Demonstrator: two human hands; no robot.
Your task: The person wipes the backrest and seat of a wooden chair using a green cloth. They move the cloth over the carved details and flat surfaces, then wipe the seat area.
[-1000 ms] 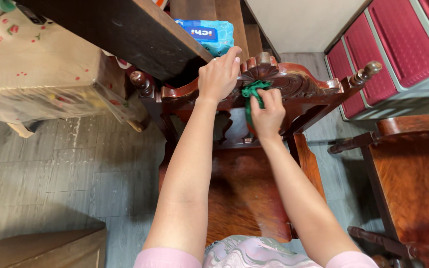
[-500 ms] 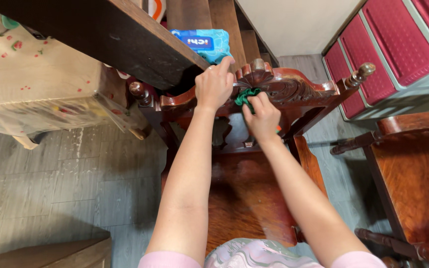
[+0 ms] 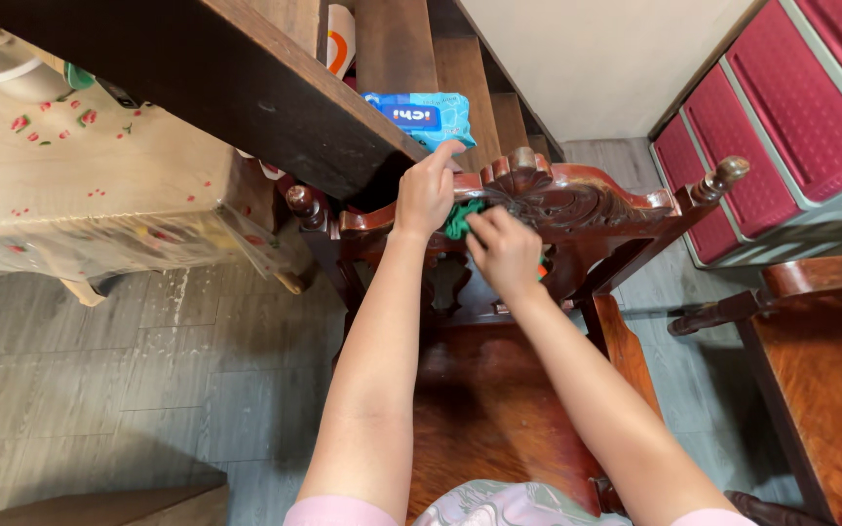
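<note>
Head view: the left hand (image 3: 425,191) rests on the carved top rail of the wooden chair (image 3: 577,209), its fingers curled over the rail's far edge, so the grip is closed on the wood itself. Just beside it, the right hand (image 3: 505,251) presses a green cloth (image 3: 456,220) against the rail. Its fingers are bunched together on the cloth, and only a small green fold shows between the 2 hands. The cloth sits on the left part of the carving, just below the shell-shaped crest at the rail's middle.

The chair seat (image 3: 499,409) lies below both forearms, dark and glossy. A dark wooden beam (image 3: 246,88) slants overhead, close to the chair's left post (image 3: 301,203). A blue packet (image 3: 419,112) lies on a stair step just behind the left hand's fingertips. To the left stands a surface under a flowered cover (image 3: 80,185). To the right are red drawers (image 3: 782,127) and part of a 2nd chair (image 3: 821,360).

Risks, as I judge them: the carving is deep and sharp-edged, so the cloth could snag in a groove and pull out of the right hand's grip. A hard push toward the stairs could tip the chair back into the beam. The left fingertips are near enough to the blue packet to knock it off the step.
</note>
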